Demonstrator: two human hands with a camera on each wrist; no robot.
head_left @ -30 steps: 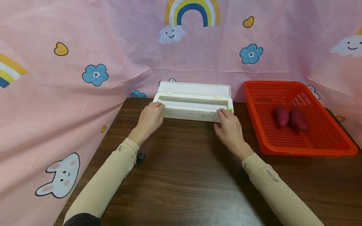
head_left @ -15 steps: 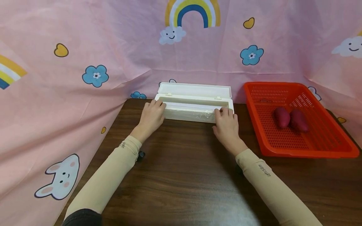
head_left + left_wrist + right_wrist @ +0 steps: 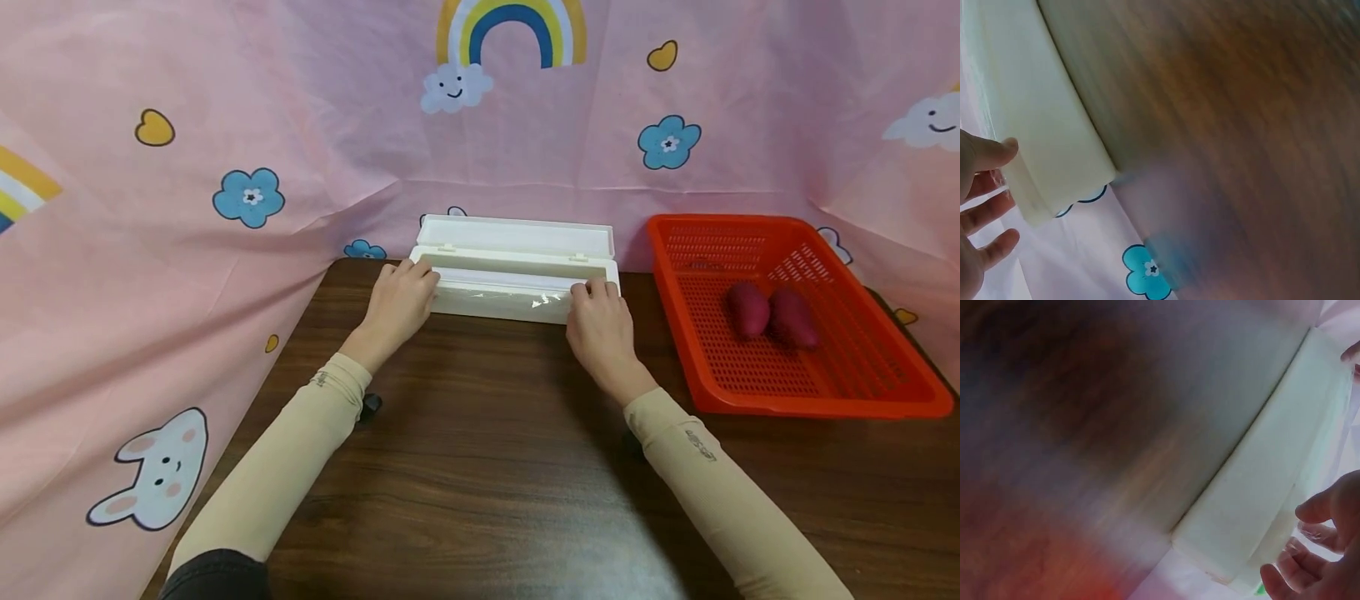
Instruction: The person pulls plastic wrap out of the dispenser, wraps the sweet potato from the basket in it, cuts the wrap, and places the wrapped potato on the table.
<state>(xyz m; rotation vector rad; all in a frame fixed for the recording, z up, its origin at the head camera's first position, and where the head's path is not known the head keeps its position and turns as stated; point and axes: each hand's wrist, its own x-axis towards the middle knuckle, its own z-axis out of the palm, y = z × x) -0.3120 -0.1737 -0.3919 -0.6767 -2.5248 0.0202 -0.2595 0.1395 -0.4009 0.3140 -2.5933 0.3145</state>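
A white cling film dispenser box stands at the back of the table with its lid swung up. Inside lies a white roll. Clear cling film shines along the box's front. At the left end, my left hand pinches the film's edge; in the left wrist view its thumb rests by the box's edge, with film bunched behind it. My right hand pinches the film at the right end, where the right wrist view shows crinkled film between thumb and fingers.
A red plastic basket stands on the right, with two purple sweet potatoes inside. A pink printed cloth hangs behind and to the left of the dark wooden table.
My right hand has shifted slightly left, and its fingers have curled over the front edge, covering the green piece there. My left hand has moved slightly up. The box has stayed put.
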